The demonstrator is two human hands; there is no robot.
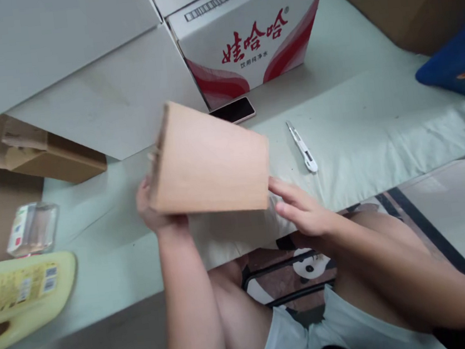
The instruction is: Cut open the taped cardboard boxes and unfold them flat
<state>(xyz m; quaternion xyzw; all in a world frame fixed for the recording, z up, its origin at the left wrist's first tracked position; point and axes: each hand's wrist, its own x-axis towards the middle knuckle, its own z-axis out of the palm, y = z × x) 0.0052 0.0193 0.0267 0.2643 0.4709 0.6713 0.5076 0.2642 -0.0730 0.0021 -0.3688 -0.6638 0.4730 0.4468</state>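
Note:
A plain brown cardboard box (214, 160) is tilted up off the table in front of me, slightly blurred. My left hand (155, 211) grips its left end, with some fingers hidden behind the cardboard. At the lower right edge of the box, my right hand (299, 206) has its fingers stretched out and apart, the fingertips at or just touching the edge. To the right lies a white utility knife (303, 147) on the pale green cloth. Partly behind the box is a phone (236, 110), its dark screen facing up.
A white and red water carton (251, 43) and larger white boxes (114, 93) stand at the back. On the left are a clear plastic pack (35, 228), a yellow bottle (27, 293) and a cardboard carton (54, 158). A blue container (457, 62) sits far right. The cloth-covered table (372, 147) ends at my knees.

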